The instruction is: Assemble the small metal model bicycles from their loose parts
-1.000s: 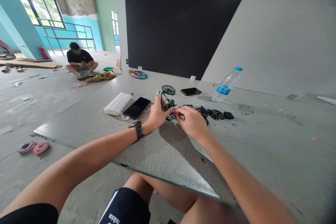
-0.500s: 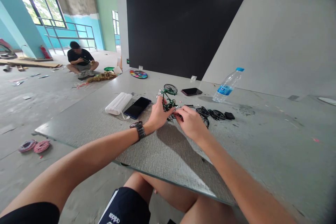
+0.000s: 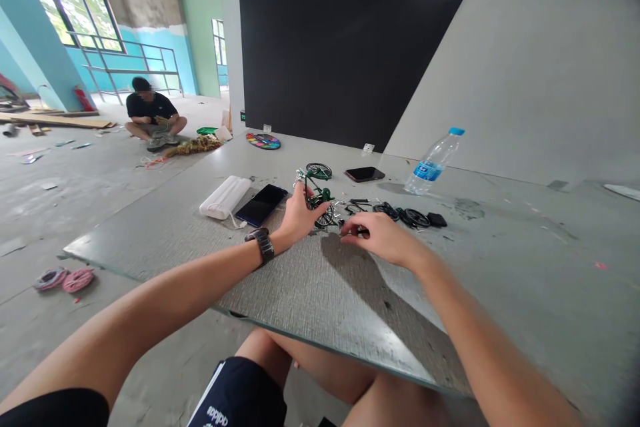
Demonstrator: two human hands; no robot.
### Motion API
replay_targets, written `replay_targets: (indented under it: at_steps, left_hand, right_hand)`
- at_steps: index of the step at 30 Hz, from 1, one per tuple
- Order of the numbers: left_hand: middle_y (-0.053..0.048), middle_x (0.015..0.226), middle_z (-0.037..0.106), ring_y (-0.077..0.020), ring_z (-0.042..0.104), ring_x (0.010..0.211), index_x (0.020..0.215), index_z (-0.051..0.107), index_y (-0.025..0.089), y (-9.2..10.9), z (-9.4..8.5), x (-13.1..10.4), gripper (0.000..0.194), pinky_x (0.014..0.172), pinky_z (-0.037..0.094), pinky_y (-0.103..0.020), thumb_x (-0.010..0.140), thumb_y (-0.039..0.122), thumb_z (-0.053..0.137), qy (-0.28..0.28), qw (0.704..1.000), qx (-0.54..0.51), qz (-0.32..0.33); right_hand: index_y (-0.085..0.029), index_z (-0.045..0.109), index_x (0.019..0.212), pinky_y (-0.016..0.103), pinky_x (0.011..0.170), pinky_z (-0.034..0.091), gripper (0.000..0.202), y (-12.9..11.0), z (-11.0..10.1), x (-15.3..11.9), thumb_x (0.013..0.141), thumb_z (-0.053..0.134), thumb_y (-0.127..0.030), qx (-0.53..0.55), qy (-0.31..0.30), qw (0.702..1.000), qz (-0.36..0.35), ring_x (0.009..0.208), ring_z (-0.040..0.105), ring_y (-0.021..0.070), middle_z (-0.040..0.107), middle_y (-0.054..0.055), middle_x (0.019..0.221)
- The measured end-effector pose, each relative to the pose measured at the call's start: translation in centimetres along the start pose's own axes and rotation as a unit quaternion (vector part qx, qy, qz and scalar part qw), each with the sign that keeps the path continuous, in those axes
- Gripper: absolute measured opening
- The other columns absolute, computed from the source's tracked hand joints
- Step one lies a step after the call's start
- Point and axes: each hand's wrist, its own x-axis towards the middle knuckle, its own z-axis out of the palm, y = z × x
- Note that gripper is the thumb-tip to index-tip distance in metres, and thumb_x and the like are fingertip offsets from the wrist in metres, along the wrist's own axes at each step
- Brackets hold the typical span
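My left hand is closed around the frame of a small green model bicycle, which is tilted on the table with its spoked wheels showing. To its right, my right hand is low over the tabletop, thumb and fingers drawn together in a pinch. A tiny dark piece shows at those fingertips, too small to name. Beyond the right hand lie black model bicycle parts, among them wheels, and some thin loose pieces.
The glass-topped table carries a white power bank, a dark phone, another phone, a water bottle and a paint palette. A black panel stands behind. Another person sits on the floor at left.
My right hand has moved away from the bicycle, right and down to the tabletop. My left hand keeps hold of the bicycle, which has shifted slightly left.
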Motion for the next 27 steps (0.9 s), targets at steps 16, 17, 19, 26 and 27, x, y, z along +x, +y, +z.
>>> replay_targets:
  at_steps: [16,17,19,26,27]
  left_hand:
    - [0.004,0.077,0.053,-0.0129,0.051,0.066,0.087,0.043,0.023,-0.5,0.1,0.3,0.039,0.063,0.038,-0.029,0.074,0.033,0.078,0.007,1.000,0.000,0.000]
    - [0.003,0.078,0.054,-0.0128,0.051,0.066,0.088,0.043,0.022,-0.6,0.1,0.3,0.038,0.062,0.038,-0.029,0.075,0.034,0.078,0.009,1.000,0.000,-0.001]
    - [0.003,0.079,0.054,-0.0126,0.050,0.065,0.087,0.043,0.022,-0.8,0.1,0.4,0.039,0.061,0.037,-0.029,0.075,0.034,0.078,0.014,1.000,-0.001,-0.008]
    - [0.003,0.073,0.052,-0.0137,0.051,0.066,0.085,0.043,0.023,-0.8,0.2,0.6,0.041,0.060,0.036,-0.029,0.073,0.035,0.080,0.024,0.999,-0.018,-0.045]
    - [0.003,0.073,0.052,-0.0138,0.051,0.066,0.085,0.043,0.023,-0.8,0.2,0.6,0.041,0.060,0.036,-0.029,0.072,0.035,0.080,0.023,0.999,-0.019,-0.045]
  right_hand:
    - [-0.020,0.071,0.088,0.031,0.079,0.048,0.007,0.4,3.0,1.1,0.088,0.071,-0.027,-0.041,0.001,0.999,-0.012,0.088,0.066,0.0212,0.072,0.006,0.091]
    - [-0.020,0.070,0.088,0.031,0.078,0.047,0.008,0.4,3.1,1.2,0.088,0.072,-0.028,-0.041,0.005,0.999,-0.011,0.087,0.066,0.0213,0.072,0.006,0.090]
    - [-0.019,0.069,0.087,0.031,0.076,0.047,0.012,0.3,3.2,1.2,0.087,0.072,-0.031,-0.039,0.014,0.999,-0.004,0.085,0.065,0.0212,0.071,0.006,0.088]
    - [-0.021,0.071,0.091,0.031,0.071,0.044,0.023,0.2,1.3,0.5,0.096,0.057,-0.039,-0.012,0.052,0.999,-0.004,0.076,0.061,0.0185,0.069,0.004,0.084]
    - [-0.022,0.072,0.092,0.031,0.072,0.045,0.022,0.2,1.0,0.4,0.095,0.060,-0.040,-0.007,0.040,0.999,-0.012,0.077,0.061,0.0183,0.069,0.004,0.085]
